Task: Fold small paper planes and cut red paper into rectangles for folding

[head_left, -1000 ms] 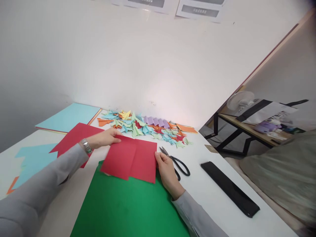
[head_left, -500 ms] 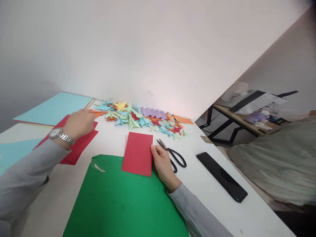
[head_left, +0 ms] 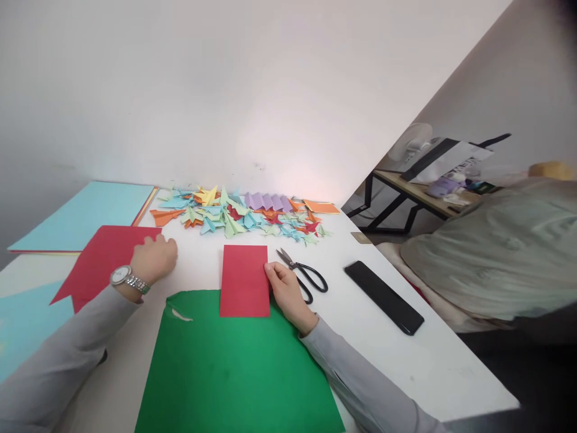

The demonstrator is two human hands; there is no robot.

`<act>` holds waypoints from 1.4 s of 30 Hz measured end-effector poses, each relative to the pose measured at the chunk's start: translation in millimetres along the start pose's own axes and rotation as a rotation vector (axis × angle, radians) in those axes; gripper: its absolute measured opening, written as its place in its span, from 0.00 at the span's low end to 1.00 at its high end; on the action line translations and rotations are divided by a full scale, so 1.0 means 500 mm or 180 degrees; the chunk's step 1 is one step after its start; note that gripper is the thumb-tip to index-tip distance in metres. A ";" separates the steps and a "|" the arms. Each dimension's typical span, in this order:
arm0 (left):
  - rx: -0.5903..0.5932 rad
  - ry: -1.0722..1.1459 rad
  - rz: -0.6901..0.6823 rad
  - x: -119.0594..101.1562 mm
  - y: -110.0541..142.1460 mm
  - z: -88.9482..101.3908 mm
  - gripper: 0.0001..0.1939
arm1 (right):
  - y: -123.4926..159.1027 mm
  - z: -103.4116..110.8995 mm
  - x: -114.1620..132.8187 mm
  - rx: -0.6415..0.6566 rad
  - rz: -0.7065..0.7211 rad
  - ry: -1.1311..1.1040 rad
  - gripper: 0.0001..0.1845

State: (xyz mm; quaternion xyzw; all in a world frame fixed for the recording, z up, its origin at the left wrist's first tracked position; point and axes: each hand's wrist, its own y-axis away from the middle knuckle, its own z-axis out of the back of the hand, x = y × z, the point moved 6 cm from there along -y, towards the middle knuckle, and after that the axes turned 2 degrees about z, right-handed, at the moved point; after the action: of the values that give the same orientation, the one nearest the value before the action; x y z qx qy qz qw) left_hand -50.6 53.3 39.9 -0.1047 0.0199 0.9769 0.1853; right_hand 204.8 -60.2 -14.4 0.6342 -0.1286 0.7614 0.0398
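A small red rectangle of paper point(head_left: 244, 281) lies across the top edge of a green sheet point(head_left: 238, 367). My right hand point(head_left: 288, 294) pinches its right edge between thumb and fingers. At the left, my left hand point(head_left: 155, 258), with a watch on the wrist, hovers at the right end of a larger red paper piece point(head_left: 106, 261). Its fingers are loosely bent and apart, with nothing visible in them; its thumb side is partly hidden. Black-handled scissors point(head_left: 303, 273) rest just right of my right hand, blades open. The green sheet has a torn slit near its upper left corner.
Folded paper shapes point(head_left: 234, 218) in many colours are heaped along the wall. A stack of large coloured sheets point(head_left: 85, 213) lies at the back left, with a blue sheet point(head_left: 27, 328) nearer. A black oblong object point(head_left: 383, 296) lies right. Beyond the table edge sits another person point(head_left: 491, 252).
My left hand has come down and nearer, and the larger red paper now lies farther left. My right hand still pinches the small red paper. The view has shifted slightly.
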 end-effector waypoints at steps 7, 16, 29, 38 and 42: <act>0.0222 0.2241 -0.1045 -0.152 0.031 -0.024 0.38 | -0.019 -0.004 0.012 -0.0168 -0.0101 -0.0469 0.21; 0.0625 0.3424 -0.1550 -0.168 0.043 -0.110 0.22 | -0.048 -0.025 0.005 -0.0190 -0.0121 -0.0699 0.21; 0.0294 0.3539 -0.0898 -0.143 0.037 -0.114 0.14 | -0.033 -0.034 -0.008 0.0156 -0.0347 -0.1421 0.28; -0.0288 0.3224 -0.0663 -0.121 0.030 -0.108 0.18 | -0.008 -0.030 0.042 0.0211 0.1304 0.0615 0.25; -0.0302 0.3161 -0.0657 -0.121 0.032 -0.111 0.19 | 0.030 -0.060 0.072 0.0418 0.2287 0.1717 0.33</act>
State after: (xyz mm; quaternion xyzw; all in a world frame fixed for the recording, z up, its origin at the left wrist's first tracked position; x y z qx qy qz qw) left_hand 9.6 12.4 -1.4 -0.5661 0.0507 0.7857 0.2442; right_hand 165.7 -70.7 13.9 0.3294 -0.2770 0.8715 -0.2351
